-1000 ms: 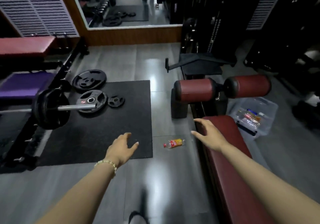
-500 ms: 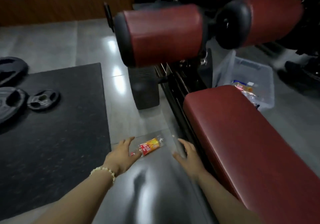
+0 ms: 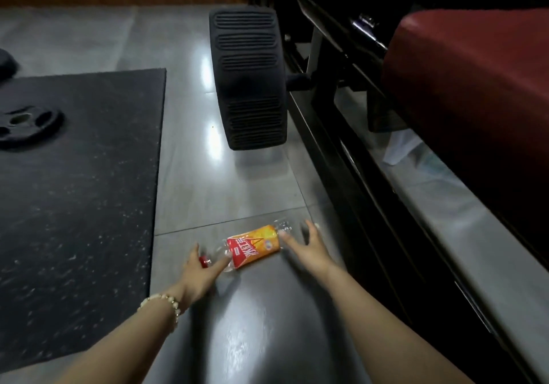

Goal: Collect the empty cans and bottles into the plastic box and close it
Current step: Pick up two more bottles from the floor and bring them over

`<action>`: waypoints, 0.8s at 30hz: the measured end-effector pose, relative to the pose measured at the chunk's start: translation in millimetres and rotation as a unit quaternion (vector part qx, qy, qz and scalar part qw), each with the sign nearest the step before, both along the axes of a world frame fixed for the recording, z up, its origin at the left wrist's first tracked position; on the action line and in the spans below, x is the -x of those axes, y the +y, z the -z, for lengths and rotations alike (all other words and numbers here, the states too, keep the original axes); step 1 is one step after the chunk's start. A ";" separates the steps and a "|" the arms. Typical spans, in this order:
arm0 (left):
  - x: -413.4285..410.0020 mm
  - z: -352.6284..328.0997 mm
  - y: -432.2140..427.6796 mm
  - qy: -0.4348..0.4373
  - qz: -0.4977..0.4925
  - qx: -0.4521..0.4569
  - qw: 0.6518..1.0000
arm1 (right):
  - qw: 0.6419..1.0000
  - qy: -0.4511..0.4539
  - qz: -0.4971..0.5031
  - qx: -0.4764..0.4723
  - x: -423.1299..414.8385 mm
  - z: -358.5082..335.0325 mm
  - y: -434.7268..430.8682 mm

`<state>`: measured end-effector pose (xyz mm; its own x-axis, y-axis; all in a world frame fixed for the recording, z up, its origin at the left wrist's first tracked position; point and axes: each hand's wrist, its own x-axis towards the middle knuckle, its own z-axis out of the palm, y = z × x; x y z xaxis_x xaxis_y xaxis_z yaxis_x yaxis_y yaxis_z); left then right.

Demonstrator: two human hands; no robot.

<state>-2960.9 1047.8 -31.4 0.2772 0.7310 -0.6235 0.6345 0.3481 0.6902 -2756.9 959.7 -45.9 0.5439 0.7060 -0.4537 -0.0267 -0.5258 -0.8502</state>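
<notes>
A clear plastic bottle [image 3: 255, 245] with a red-and-orange label and a red cap lies on its side on the grey floor. My left hand [image 3: 202, 271] is at its cap end, fingers spread on either side of the neck and touching it. My right hand [image 3: 309, 250] is open at the bottle's base end, fingertips at or just short of it. The plastic box is out of view.
A black rubber mat [image 3: 74, 190] with a small weight plate [image 3: 28, 124] lies to the left. A black ribbed footrest [image 3: 249, 78] stands ahead. The bench's black frame rail [image 3: 356, 181] and red pad [image 3: 475, 86] run along the right.
The view has dropped closer to the floor. Both hands have reached forward to the bottle's two ends; the left now touches the neck. The box has left the view.
</notes>
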 end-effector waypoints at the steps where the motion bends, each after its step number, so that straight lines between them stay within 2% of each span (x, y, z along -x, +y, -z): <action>1: -3.2 7.1 0.4 -0.025 -0.024 0.019 0.999 | 1.000 0.025 0.006 -0.004 -1.1 7.7 7.5; 5: -13.3 26.1 -6.7 -0.073 -0.088 0.023 0.993 | 0.992 0.106 0.062 -0.024 7.3 22.0 23.2; 8: -18.5 9.5 -9.1 -0.135 -0.180 -0.022 0.974 | 0.987 0.057 0.144 -0.033 16.3 6.3 13.6; 10: -17.9 -22.4 -7.9 -0.149 -0.192 -0.058 0.968 | 0.980 0.069 0.180 -0.056 20.7 -27.6 1.1; 14: -2.5 -130.5 -9.4 -0.214 -0.171 -0.064 0.960 | 0.969 0.124 0.194 -0.087 41.2 -125.3 -39.1; 20: 20.0 -328.5 -46.3 -0.245 -0.094 -0.046 0.964 | 0.973 0.204 0.069 -0.078 92.7 -323.4 -115.1; 24: 14.2 -458.9 -107.1 -0.235 -0.003 0.014 0.972 | 0.977 0.187 0.044 -0.089 109.1 -450.9 -173.3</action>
<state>-2975.1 940.8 427.5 0.5317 0.7186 -0.4483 0.2494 0.3729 0.8937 -2866.1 786.4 405.0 0.4252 0.7499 -0.5068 -0.3914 -0.3525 -0.8500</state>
